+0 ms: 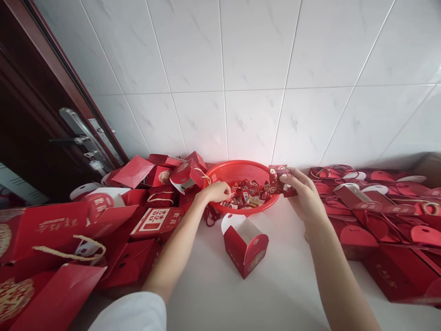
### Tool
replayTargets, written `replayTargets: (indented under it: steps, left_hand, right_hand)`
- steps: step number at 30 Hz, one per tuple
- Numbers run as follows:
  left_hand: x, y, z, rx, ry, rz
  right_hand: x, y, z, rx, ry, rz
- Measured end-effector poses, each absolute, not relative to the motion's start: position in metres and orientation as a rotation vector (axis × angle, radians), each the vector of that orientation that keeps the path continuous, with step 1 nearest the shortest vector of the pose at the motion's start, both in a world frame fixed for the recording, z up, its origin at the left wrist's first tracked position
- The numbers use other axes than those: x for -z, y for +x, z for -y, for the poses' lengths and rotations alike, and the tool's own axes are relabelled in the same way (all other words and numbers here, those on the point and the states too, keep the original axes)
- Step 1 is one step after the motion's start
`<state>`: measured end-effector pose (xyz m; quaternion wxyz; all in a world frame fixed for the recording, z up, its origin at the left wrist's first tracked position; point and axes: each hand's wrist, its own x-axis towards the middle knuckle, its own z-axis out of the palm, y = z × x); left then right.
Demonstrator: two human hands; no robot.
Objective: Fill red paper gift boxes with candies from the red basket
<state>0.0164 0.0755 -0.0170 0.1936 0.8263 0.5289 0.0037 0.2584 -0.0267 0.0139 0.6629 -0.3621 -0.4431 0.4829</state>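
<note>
White table (220, 294): one basket (237, 170), right hand (303, 192) holding packets (275, 180).

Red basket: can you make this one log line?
left hand: at sweets in red basket | right hand: holding red packets | open box: upright on table

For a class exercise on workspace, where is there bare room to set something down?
The white tabletop is bare nearer than the open box, between the left forearm and right forearm, and from that box across to the latter. Red boxes crowd both sides; the basket sits behind the open box.
</note>
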Motion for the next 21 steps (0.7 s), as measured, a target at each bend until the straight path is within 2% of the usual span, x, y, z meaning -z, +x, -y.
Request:
replayTargets:
  steps: [2,5,9,13,21]
  left_hand:
    - [0.020,0.023,-0.082,0.278,2.317,-1.433]
    - [0.021,0.038,-0.091,0.465,2.308,-1.357]
    - [0.017,0.055,-0.106,0.456,2.417,-1.162]
    - [0.012,0.058,-0.114,0.332,2.484,-1.256]
    - [0.019,0.046,-0.107,0.691,2.335,-1.364]
  right_hand:
    - [-0.017,0.261,0.029,-1.063,-0.839,1.024]
    - [-0.019,0.264,0.030,-1.050,-0.855,1.042]
    - [-0.018,0.265,0.029,-1.018,-0.845,1.066]
    - [-0.017,0.268,0.029,-0.957,-0.887,1.116]
    - [-0.017,0.268,0.026,-0.946,-0.911,1.098]
